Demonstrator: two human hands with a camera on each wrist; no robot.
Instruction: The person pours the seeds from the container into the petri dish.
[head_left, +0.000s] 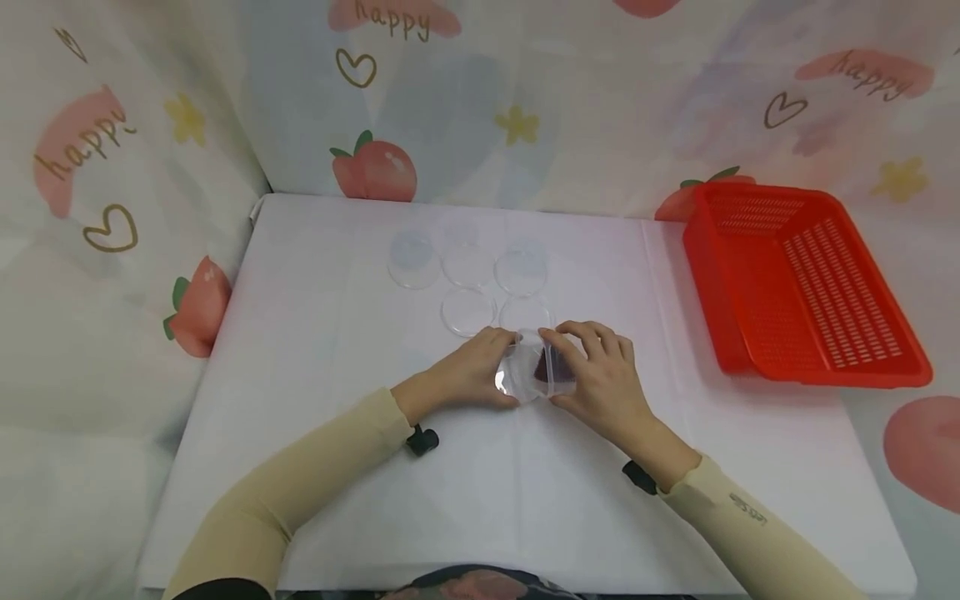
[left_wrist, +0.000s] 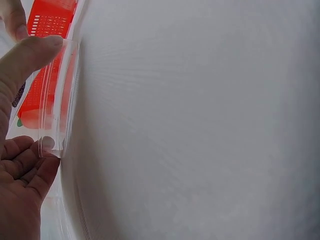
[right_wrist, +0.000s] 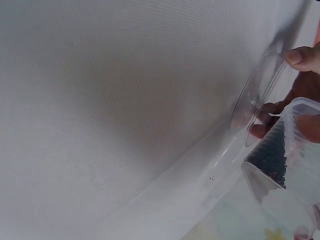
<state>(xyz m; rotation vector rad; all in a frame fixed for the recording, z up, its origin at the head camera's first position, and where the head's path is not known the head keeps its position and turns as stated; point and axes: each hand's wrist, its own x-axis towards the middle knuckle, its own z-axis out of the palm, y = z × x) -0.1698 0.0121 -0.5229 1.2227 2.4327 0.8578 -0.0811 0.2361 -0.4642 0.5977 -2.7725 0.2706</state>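
Near the middle of the table, my left hand (head_left: 474, 369) grips a clear round shallow dish (left_wrist: 61, 100) by its edge, thumb on one side and fingers on the other. The dish stands tilted on its side. Beside it, my right hand (head_left: 606, 383) holds a clear plastic tub (right_wrist: 256, 187) between thumb and fingers. The tub lies tipped over, its rim towards the dish, with fine dark grains (right_wrist: 271, 155) inside. A few dark specks (right_wrist: 211, 178) show below the dish in the right wrist view; what they lie on I cannot tell.
Several clear round dishes (head_left: 468, 312) lie flat on the white table (head_left: 337, 500) just beyond my hands, in two rows. A red perforated plastic basket (head_left: 765, 292) stands at the right. Patterned curtains (head_left: 450, 100) border the table behind and at the left.
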